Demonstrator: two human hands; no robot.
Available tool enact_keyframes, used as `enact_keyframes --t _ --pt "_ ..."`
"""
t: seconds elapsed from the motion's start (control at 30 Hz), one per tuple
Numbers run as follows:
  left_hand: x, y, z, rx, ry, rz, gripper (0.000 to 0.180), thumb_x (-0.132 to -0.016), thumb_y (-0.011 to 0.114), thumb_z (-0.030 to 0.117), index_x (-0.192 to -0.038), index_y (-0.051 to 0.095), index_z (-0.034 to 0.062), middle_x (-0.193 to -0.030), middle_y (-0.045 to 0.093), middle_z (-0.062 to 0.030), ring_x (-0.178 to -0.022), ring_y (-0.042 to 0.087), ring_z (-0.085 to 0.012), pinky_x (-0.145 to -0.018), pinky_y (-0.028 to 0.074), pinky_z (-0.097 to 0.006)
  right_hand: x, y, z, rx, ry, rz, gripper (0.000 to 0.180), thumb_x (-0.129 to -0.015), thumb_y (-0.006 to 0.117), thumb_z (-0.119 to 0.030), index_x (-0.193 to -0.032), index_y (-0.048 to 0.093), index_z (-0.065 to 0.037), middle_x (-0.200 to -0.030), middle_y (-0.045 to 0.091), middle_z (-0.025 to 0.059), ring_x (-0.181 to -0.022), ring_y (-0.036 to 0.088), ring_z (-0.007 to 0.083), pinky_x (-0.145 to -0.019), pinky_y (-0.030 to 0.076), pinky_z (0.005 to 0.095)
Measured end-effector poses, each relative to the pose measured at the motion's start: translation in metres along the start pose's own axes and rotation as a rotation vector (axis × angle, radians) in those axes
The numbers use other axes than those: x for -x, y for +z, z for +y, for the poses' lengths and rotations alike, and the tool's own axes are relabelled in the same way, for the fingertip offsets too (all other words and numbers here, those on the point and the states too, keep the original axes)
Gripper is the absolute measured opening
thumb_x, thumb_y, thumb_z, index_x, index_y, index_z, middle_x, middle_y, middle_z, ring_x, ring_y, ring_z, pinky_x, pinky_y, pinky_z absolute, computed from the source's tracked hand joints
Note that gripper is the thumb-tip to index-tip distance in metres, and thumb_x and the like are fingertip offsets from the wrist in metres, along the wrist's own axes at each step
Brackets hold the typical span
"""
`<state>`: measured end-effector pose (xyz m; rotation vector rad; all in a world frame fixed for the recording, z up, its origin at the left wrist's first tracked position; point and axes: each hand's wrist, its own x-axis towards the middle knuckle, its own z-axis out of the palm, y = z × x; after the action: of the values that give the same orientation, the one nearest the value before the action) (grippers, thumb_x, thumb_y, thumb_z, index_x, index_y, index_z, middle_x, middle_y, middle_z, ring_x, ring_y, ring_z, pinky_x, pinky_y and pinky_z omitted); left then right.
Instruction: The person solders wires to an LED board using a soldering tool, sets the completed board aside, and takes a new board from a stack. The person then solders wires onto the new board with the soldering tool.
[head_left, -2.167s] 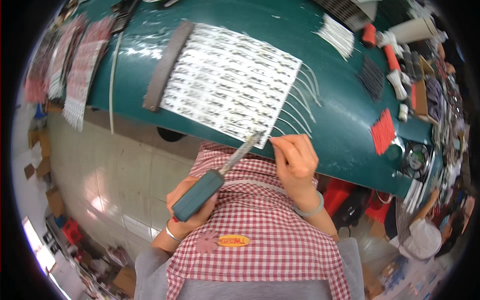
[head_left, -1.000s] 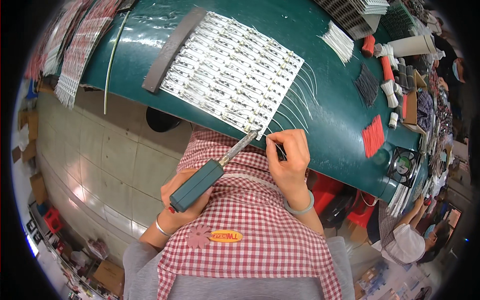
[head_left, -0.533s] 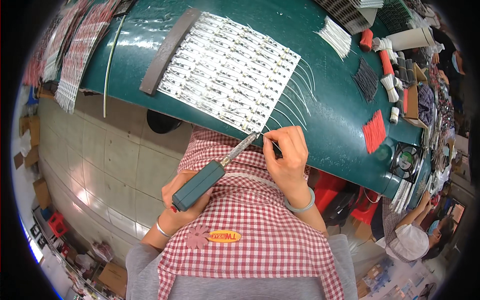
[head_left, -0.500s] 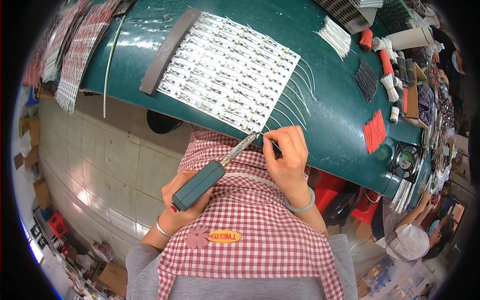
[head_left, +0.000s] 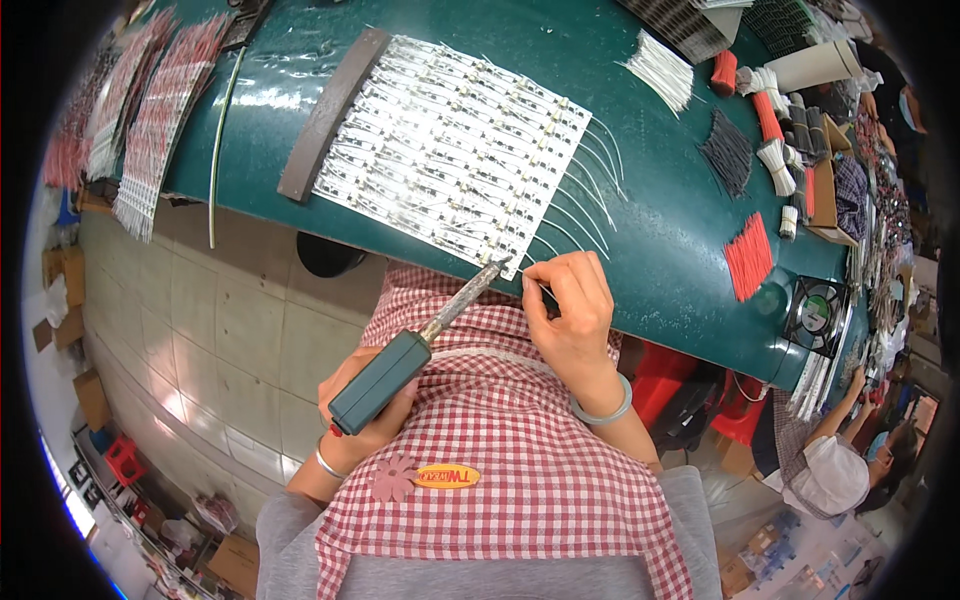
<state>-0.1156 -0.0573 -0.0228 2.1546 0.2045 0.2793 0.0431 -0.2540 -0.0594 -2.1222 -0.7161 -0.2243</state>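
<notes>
My left hand [head_left: 350, 392] is wrapped around the green handle of a soldering iron [head_left: 380, 382]. The iron slants up and right, its tip at the near right corner of a white circuit board panel [head_left: 440, 160]. Rows of small dark parts and thin white wires cover the panel. Just right of that corner, my right hand [head_left: 575, 305] is closed in a pinch on what looks like a thin wire; the fingers mostly hide it. Several loose white wires [head_left: 580, 213] curve off the panel's right edge. Whether the tip touches the panel cannot be made out.
A dark bar [head_left: 332, 115] lies along the panel's left edge on the green table [head_left: 660, 240]. Bundles of white wires [head_left: 660, 70], black wires [head_left: 727, 153] and red wires [head_left: 749, 257] lie rightward, near a small fan [head_left: 815, 316]. Another person [head_left: 825, 475] sits at lower right.
The iron's tip has shifted slightly left and up, from just off the panel's corner to over it. My right hand stays pinched beside the corner.
</notes>
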Motion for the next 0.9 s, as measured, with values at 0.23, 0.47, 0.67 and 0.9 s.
enact_keyframes --t 0.23,0.47,0.67,0.9 --pt "0.002 0.006 -0.004 0.076 -0.039 0.068 0.027 -0.069 0.076 -0.002 -0.095 0.068 -0.0073 -0.092 0.069 -0.0179 -0.080 0.070 -0.0293 -0.071 0.057 -0.034 0.000 -0.014 -0.007 -0.035 0.057 -0.034 0.013 -0.076 0.072 0.004 -0.085 0.064 -0.001 -0.082 0.057 0.0092 -0.076 0.055 0.0268 -0.064 0.045 0.0361" --pt "0.001 0.009 -0.009 0.121 -0.093 -0.020 0.028 -0.070 0.075 -0.004 -0.097 0.068 -0.0078 -0.094 0.069 -0.0180 -0.081 0.070 -0.0282 -0.073 0.056 -0.033 -0.008 -0.016 -0.002 -0.021 0.064 0.014 0.012 -0.077 0.073 0.001 -0.086 0.065 -0.001 -0.083 0.057 0.0088 -0.078 0.056 0.0261 -0.066 0.046 0.0359" --pt "-0.008 0.009 0.000 0.122 -0.046 -0.003 0.026 -0.071 0.074 -0.004 -0.096 0.068 -0.0075 -0.093 0.069 -0.0171 -0.080 0.070 -0.0266 -0.072 0.056 -0.032 -0.012 -0.003 0.000 0.058 0.080 -0.006 0.012 -0.076 0.071 0.002 -0.082 0.061 -0.002 -0.081 0.054 0.0090 -0.076 0.054 0.0267 -0.065 0.045 0.0375" --pt "-0.016 0.009 0.001 0.016 0.043 -0.027 0.028 -0.074 0.077 0.003 -0.100 0.068 -0.0033 -0.094 0.068 -0.0120 -0.075 0.066 -0.0172 -0.065 0.052 -0.026 -0.016 -0.003 0.001 0.021 0.141 -0.067 0.013 -0.076 0.068 0.000 -0.078 0.056 -0.002 -0.080 0.052 0.0095 -0.075 0.053 0.0274 -0.065 0.044 0.0388"
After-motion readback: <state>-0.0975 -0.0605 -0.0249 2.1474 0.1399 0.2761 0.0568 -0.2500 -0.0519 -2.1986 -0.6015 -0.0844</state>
